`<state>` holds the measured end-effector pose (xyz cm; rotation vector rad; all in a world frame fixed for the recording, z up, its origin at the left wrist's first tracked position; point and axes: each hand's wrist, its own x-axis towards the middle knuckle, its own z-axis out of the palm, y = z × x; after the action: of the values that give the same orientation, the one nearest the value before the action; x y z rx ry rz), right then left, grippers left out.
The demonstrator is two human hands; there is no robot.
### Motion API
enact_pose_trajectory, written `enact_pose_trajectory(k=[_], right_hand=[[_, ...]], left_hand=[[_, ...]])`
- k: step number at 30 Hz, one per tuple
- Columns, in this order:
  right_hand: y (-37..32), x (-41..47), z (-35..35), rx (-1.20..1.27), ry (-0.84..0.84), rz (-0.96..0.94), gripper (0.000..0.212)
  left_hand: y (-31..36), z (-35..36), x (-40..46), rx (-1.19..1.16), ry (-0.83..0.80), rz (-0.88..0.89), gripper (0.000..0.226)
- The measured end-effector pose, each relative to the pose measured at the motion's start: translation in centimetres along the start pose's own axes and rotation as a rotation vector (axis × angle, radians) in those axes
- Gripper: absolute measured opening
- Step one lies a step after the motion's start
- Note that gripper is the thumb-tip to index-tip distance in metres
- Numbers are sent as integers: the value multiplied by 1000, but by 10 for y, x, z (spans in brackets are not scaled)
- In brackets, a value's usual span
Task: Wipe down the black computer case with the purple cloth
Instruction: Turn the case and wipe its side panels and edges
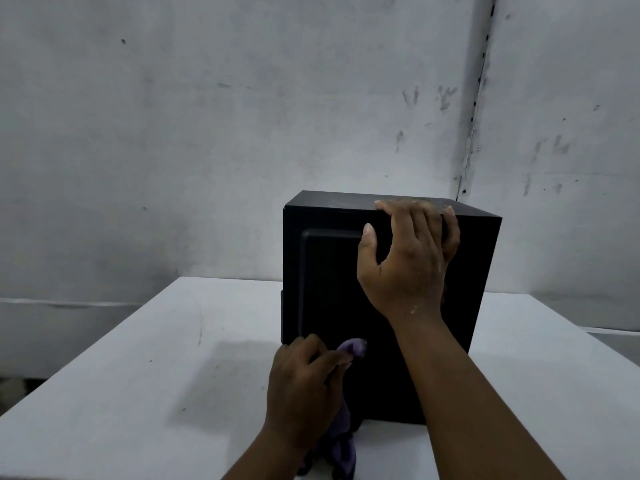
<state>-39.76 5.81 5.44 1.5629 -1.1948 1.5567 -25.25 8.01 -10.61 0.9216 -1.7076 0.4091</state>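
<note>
On the white worktop (pixel 138 375), before a stained grey wall (pixel 207 116), stood the black case (pixel 329 289). Left hand (pixel 304 382) fingers clamped the purple cloth (pixel 353 347) against it; right hand (pixel 408 258) fingers curled over its top edge.
</note>
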Motion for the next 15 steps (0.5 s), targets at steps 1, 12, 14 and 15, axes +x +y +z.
enact_pose_trajectory(k=[1, 12, 14, 15], right_hand=[[0, 0, 0, 4, -5, 3, 32], [-17, -41, -20, 196, 62, 3, 22], [-38, -68, -30, 379, 5, 66, 24], [-46, -78, -34, 478, -31, 136, 25]], left_hand=[[0, -1, 0, 29, -17, 26, 10], [42, -52, 100, -407, 164, -475, 13], [51, -59, 111, -561, 72, -540, 16], [55, -62, 113, -624, 32, -568, 18]])
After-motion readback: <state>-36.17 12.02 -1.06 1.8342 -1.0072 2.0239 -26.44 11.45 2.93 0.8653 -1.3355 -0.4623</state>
